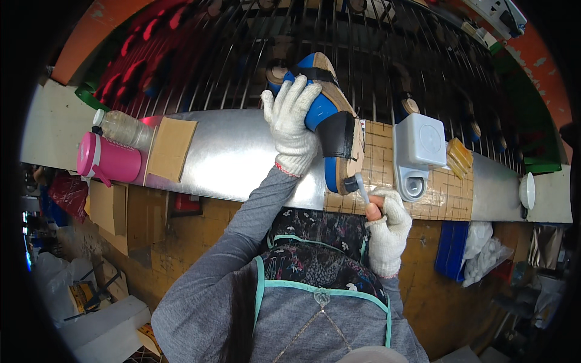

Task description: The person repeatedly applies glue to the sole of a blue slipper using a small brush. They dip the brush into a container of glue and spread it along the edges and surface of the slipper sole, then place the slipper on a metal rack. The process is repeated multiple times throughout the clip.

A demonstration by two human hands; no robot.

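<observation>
A sandal (336,135) with wide black straps and a tan sole is mounted on a blue shoe last (321,111), tilted on its side above the bench edge. My left hand (293,116), in a white knit glove, is laid over the blue last with its fingers curved around it. In my right hand (390,230), gloved with bare thumb and fingertip showing, is a small pale-handled brush (362,187). The brush's dark bristles touch the sole's edge at the near end. To their right stands a white plastic dispenser (419,145) with a small round cup at its base.
Beyond the metal bench (230,154) runs a rack of metal rods (224,66) carrying several lasts, with a red glow at left. A pink jug (115,158), a clear bottle (124,127) and cardboard (172,149) sit left. Yellowish blocks (460,158) and a white bowl (527,190) lie right.
</observation>
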